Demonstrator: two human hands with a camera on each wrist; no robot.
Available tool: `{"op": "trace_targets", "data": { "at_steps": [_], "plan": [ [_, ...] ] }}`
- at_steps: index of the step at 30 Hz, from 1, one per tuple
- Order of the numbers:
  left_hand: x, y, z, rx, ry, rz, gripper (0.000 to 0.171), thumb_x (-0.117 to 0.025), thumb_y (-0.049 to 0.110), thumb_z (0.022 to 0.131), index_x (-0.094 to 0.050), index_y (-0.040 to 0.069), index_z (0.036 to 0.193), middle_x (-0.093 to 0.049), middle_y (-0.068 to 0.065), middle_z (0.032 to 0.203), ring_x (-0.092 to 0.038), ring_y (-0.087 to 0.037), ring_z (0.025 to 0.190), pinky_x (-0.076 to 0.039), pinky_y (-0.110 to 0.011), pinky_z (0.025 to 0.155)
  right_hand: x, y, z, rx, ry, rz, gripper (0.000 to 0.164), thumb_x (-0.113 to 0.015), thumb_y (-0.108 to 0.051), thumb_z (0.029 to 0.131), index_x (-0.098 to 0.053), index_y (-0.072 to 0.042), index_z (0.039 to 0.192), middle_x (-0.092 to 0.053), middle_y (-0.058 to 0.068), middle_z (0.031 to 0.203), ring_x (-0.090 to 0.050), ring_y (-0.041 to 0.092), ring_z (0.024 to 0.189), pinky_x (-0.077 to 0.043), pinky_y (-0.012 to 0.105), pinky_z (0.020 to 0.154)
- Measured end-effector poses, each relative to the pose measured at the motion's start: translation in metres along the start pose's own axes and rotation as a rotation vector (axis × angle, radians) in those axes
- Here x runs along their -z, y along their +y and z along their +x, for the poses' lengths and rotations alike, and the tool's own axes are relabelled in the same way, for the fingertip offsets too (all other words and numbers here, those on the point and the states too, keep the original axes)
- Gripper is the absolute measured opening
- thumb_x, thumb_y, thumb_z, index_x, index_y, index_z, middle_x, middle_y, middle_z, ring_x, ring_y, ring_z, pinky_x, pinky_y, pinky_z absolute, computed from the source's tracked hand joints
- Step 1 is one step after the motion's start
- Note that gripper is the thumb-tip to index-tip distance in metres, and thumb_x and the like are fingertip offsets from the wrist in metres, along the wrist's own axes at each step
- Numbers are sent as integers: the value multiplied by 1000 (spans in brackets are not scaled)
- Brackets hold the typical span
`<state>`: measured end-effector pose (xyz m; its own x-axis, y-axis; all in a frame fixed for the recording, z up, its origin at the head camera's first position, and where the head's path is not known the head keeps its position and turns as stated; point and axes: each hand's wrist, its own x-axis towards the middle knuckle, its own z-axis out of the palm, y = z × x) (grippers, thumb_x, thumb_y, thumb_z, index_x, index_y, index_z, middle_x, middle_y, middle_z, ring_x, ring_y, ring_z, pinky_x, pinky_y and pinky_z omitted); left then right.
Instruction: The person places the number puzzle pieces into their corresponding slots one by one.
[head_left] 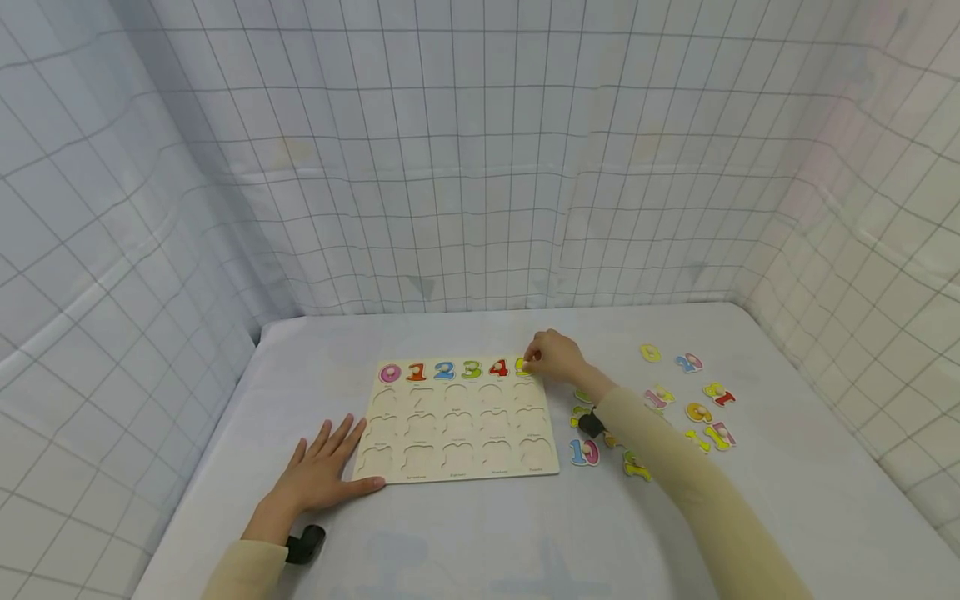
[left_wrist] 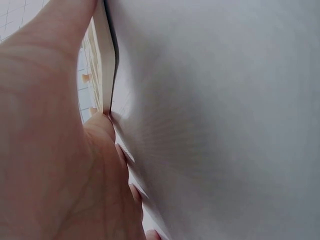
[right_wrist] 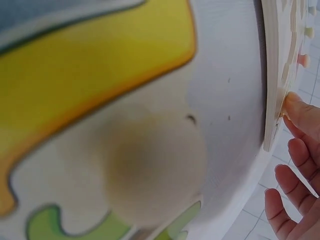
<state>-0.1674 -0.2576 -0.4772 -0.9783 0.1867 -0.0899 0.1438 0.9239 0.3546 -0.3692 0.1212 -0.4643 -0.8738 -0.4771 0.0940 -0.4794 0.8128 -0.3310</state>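
A pale wooden number puzzle board (head_left: 439, 406) lies flat on the white-covered table. Along its top row sit a purple 0 (head_left: 390, 373), a red-orange 1 (head_left: 416, 372), a blue 2 (head_left: 445, 371), a green 3 (head_left: 471, 370) and a red 4 (head_left: 498, 368). At the row's right end, my right hand (head_left: 557, 358) pinches the yellow number 5 piece (head_left: 519, 367) between thumb and forefinger, its other fingers loosely bent in the right wrist view. My left hand (head_left: 318, 473) rests with fingers spread at the board's left edge, thumb by the lower left corner.
Right of the board lie several loose number pieces, among them a blue and pink one (head_left: 584, 452), an orange one (head_left: 698, 412) and a yellow one (head_left: 649, 353). My right forearm passes over some. Grid-patterned cloth walls (head_left: 480, 167) stand around the table.
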Motion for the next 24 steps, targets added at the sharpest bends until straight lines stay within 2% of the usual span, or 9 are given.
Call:
{"op": "trace_targets", "data": {
  "at_steps": [7, 11, 14, 17, 20, 24],
  "plan": [
    [-2, -3, 2, 0, 0, 0, 106, -60, 72, 74, -25, 8, 151, -17, -19, 154, -7, -46, 138, -2, -68, 103, -1, 2, 0, 16, 8, 25, 13, -75, -25, 83, -74, -12, 83, -53, -3, 75, -48, 16, 73, -40, 29, 60],
    [-4, -6, 3, 6, -6, 11, 107, -59, 73, 74, -24, 9, 151, -17, -19, 155, -7, -47, 138, -2, -68, 103, -1, 3, -4, 1, 1, 55, 17, -73, -27, 85, -75, -11, 92, -54, -4, 77, -48, 15, 73, -41, 29, 61],
    [-3, -4, 1, 6, -4, -1, 106, -61, 72, 74, -25, 8, 151, -17, -19, 154, -7, -47, 138, -3, -68, 103, 1, 11, -11, 6, 5, 70, 22, -71, -28, 87, -74, -11, 100, -54, -4, 78, -47, 15, 75, -41, 29, 63],
    [-5, -3, 2, 5, -2, -9, 105, -61, 71, 74, -25, 8, 151, -18, -19, 154, -7, -47, 138, -3, -68, 103, 5, 27, -20, 53, -6, 70, 19, -71, -26, 87, -73, -13, 101, -54, -6, 78, -47, 15, 76, -42, 30, 66],
    [-5, -3, 2, 2, 0, -6, 106, -60, 72, 74, -25, 8, 151, -18, -19, 154, -7, -47, 138, -3, -68, 103, 13, 44, -28, 94, -62, 61, 11, -70, -24, 88, -74, -17, 95, -55, -6, 79, -47, 16, 78, -42, 32, 70],
    [-7, -8, 4, -10, 12, -11, 106, -61, 72, 74, -25, 8, 151, -18, -19, 154, -7, -47, 138, -2, -69, 102, 23, 64, -37, 79, -179, 91, 4, -70, -23, 87, -73, -24, 89, -56, -8, 81, -48, 16, 81, -42, 34, 73]
  ]
}}
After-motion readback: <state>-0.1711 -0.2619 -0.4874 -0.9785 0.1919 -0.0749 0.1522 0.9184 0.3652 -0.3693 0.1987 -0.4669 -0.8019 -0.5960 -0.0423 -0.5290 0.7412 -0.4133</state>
